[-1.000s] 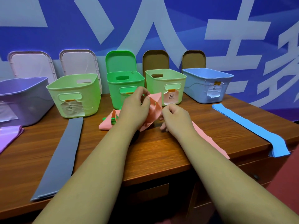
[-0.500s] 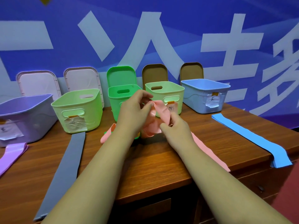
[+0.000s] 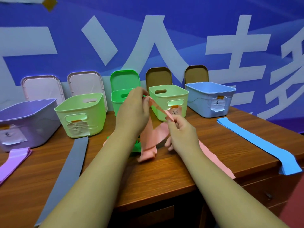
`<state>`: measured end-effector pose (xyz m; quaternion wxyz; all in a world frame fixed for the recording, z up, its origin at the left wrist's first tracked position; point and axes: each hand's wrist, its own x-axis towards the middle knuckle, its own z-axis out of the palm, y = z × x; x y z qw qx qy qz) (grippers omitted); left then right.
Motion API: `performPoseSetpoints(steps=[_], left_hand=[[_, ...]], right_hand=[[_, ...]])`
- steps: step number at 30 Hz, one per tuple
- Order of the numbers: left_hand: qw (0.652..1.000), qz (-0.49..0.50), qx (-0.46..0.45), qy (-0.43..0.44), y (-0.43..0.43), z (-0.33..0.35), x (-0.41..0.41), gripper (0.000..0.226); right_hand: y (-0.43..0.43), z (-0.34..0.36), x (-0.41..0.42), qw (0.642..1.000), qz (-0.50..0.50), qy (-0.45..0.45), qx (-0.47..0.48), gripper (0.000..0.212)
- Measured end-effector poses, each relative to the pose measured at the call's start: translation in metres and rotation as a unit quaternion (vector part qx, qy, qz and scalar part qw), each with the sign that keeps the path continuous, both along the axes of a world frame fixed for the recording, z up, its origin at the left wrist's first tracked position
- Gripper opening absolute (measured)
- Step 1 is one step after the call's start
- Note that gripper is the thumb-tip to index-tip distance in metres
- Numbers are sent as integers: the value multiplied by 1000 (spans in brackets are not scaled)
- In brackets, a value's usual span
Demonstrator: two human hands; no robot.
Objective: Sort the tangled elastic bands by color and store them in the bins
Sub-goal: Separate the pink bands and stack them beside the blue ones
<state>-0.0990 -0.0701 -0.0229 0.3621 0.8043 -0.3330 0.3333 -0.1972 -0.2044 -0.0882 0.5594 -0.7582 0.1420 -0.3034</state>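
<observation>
Both hands hold a pink elastic band (image 3: 150, 140) above the middle of the wooden table (image 3: 164, 175). My left hand (image 3: 133, 112) pinches its upper end up near the bins. My right hand (image 3: 180, 132) pinches the same band lower and to the right, so a strip stretches between them. The band's loose part hangs down and folds onto the table. A green band (image 3: 135, 146) lies tangled under it, mostly hidden by my left arm. More pink band (image 3: 215, 162) trails toward the front right edge.
A row of open bins stands at the back: purple (image 3: 24, 122), light green (image 3: 82, 112), bright green (image 3: 118, 96), light green (image 3: 171, 99), blue (image 3: 209, 97). Flat on the table lie a purple band (image 3: 14, 160), a grey band (image 3: 69, 170) and a blue band (image 3: 256, 143). Lids lean against the wall.
Both hands have lifted the pink band and drawn apart, the left going up and the right going right, so the band is pulled out between them. The camera has tilted upward.
</observation>
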Motion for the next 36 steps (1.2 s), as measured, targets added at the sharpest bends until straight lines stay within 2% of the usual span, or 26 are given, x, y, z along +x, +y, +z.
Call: performPoseSetpoints(steps=[3, 5, 7, 10, 12, 15, 18, 20, 21, 23, 25, 28, 32, 36], left_hand=[[996, -34, -59, 60, 1, -16, 10, 8], [985, -66, -115, 106, 1, -18, 10, 11], [983, -75, -127, 110, 5, -20, 8, 15], [1000, -7, -7, 16, 16, -22, 13, 22], [996, 59, 63, -31, 23, -21, 14, 26], [991, 76, 105, -26, 25, -19, 10, 35], [976, 35, 202, 78, 22, -21, 6, 48], [955, -9, 256, 146, 20, -27, 4, 54], [950, -51, 243, 191, 19, -29, 3, 51], [928, -154, 150, 305, 18, -31, 0, 35], [907, -199, 104, 356, 16, -33, -1, 27], [915, -210, 124, 321, 13, -39, -2, 20], [892, -289, 101, 333, 11, -42, -5, 39], [919, -258, 148, 257, 10, -41, -13, 39]], right_hand=[[-1, 2, 1, 999, 19, 1, 30, 19], [-3, 2, 4, 998, 24, -12, 61, 24], [-4, 2, 6, 995, 21, -34, 89, 29], [-8, 1, 9, 990, -3, -68, 127, 31], [-12, 0, 9, 984, -44, -95, 147, 28], [-16, -5, 12, 979, -97, -118, 132, 30], [-14, -4, 11, 986, -139, -84, 37, 27], [-13, -3, 12, 988, -131, -84, 17, 22], [-12, -3, 12, 989, -115, -88, 26, 20], [-12, -5, 12, 991, -98, -88, 23, 19], [-12, -6, 12, 993, -78, -82, 21, 19], [-11, -7, 14, 995, -81, -61, 9, 17], [-11, -6, 13, 993, -103, -60, 12, 20], [-14, -7, 12, 993, -110, -45, -5, 20]])
